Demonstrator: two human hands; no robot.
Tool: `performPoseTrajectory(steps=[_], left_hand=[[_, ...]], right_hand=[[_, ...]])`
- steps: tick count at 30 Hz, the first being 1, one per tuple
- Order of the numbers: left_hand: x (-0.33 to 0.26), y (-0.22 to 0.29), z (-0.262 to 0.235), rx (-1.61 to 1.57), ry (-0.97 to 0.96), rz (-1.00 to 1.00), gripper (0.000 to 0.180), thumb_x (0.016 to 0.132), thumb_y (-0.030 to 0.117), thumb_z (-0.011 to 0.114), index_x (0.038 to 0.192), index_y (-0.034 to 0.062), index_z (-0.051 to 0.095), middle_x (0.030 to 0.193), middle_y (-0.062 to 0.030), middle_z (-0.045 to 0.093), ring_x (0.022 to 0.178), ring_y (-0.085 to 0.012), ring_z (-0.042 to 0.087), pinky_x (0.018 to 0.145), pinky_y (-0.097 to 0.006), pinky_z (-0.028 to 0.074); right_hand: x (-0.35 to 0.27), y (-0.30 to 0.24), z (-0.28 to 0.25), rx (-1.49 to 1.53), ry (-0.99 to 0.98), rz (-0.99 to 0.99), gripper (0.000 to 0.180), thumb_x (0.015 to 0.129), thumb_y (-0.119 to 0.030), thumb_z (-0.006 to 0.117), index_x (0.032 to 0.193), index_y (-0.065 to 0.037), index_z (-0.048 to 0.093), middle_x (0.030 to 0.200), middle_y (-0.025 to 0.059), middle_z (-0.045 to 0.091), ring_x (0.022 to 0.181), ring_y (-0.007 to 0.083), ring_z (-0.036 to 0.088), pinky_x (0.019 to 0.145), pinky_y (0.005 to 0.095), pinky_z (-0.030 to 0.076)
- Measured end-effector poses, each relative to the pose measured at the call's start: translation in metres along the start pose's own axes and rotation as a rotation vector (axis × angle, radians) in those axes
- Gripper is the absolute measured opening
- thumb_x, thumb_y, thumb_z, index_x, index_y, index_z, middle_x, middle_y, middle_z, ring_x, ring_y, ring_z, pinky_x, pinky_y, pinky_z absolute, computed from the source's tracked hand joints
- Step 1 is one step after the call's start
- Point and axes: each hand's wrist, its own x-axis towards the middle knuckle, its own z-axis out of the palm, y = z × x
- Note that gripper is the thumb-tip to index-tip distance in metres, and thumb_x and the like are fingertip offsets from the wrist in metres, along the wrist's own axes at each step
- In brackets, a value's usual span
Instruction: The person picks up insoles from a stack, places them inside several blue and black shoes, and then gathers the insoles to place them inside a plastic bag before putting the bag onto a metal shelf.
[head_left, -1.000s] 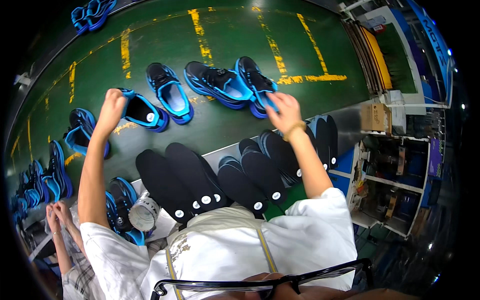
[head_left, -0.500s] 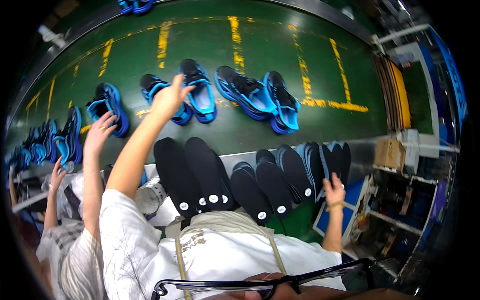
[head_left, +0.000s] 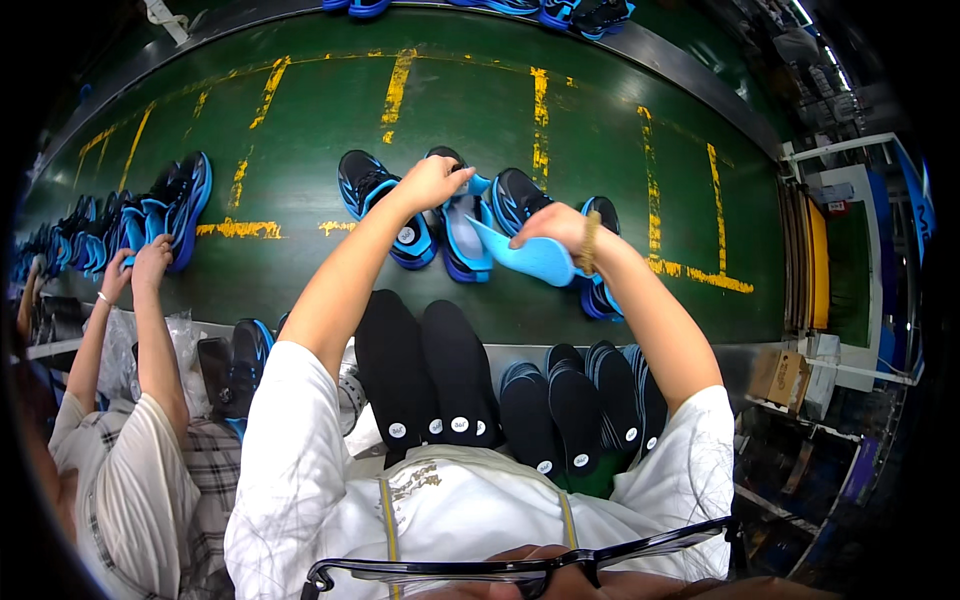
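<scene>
My left hand (head_left: 430, 186) is closed at the collar of a black and blue sneaker (head_left: 468, 245), its fingers gripping the upper near the tongue. Its pale inside shows below my fingers. Between the fingers and thumb of my right hand (head_left: 556, 232) is an insole (head_left: 530, 262), light-blue face up, tilted with one end close to that sneaker's opening. To the left, another sneaker (head_left: 366, 190) has a dark insole with a round white sticker inside. A sneaker (head_left: 515, 198) and one more sneaker (head_left: 600, 300) lie partly behind my right hand and wrist.
Black insoles (head_left: 400, 370) with round stickers stand in rows along the near metal edge. A co-worker's hands (head_left: 140, 268) handle sneakers at the left. Yellow lines mark the green work surface (head_left: 330, 100). A cardboard box (head_left: 780, 376) and a shelf (head_left: 800, 450) stand at the right.
My right hand has moved from the insole rows at the right up to the sneakers, now holding an insole. My left hand has closed on a sneaker. The co-worker's hands have shifted to other sneakers.
</scene>
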Motion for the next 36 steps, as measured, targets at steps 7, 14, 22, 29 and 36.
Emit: performPoseTrajectory(steps=[7,14,22,29,36], left_hand=[[0.0,-0.016,0.013,-0.37,-0.372,-0.205,0.04,0.078,0.037,0.053,0.076,-0.0033,0.056,0.054,-0.0077,0.05,0.05,-0.0147,0.046,0.049,-0.03,0.038],[-0.029,-0.006,0.025,-0.171,-0.089,-0.019,0.05,0.073,0.036,0.059,0.099,-0.0058,0.05,0.06,-0.0094,0.053,0.053,-0.0094,0.049,0.047,-0.026,0.039],[-0.031,-0.007,0.024,-0.44,-0.075,-0.287,0.046,0.075,0.041,0.057,0.059,0.0,0.046,0.05,-0.001,0.041,0.047,-0.0067,0.039,0.041,-0.025,0.032],[-0.03,-0.008,0.033,-0.269,0.005,-0.111,0.041,0.077,0.039,0.056,0.067,0.0003,0.047,0.051,-0.0057,0.043,0.047,-0.0119,0.041,0.043,-0.029,0.033],[-0.039,-0.012,0.039,0.461,0.391,0.43,0.025,0.074,0.028,0.056,0.089,0.0094,0.047,0.063,-0.0051,0.046,0.054,-0.0222,0.049,0.049,-0.035,0.037]], right_hand=[[0.068,0.038,0.061,-1.089,0.155,-0.054,0.025,0.071,-0.01,0.051,0.092,0.003,0.058,0.107,0.0211,0.049,0.094,0.031,0.052,0.08,0.0353,0.043],[0.022,0.04,0.075,-1.222,0.488,-0.368,0.031,0.072,-0.022,0.054,0.098,-0.005,0.056,0.108,0.0208,0.046,0.099,0.0308,0.048,0.081,0.0366,0.042],[0.046,0.042,0.057,-1.106,0.028,-0.051,0.021,0.071,-0.018,0.051,0.083,-0.004,0.062,0.096,0.0179,0.053,0.091,0.0291,0.053,0.078,0.0363,0.043],[0.091,0.072,0.072,-1.155,0.209,-0.222,0.021,0.077,-0.013,0.043,0.082,0.0,0.059,0.099,0.0171,0.05,0.094,0.0277,0.049,0.078,0.0351,0.043],[0.094,0.041,0.079,-1.588,-0.212,0.194,0.061,0.067,-0.022,0.062,0.119,-0.004,0.038,0.118,0.0116,0.036,0.111,0.0255,0.035,0.089,0.0298,0.033]])
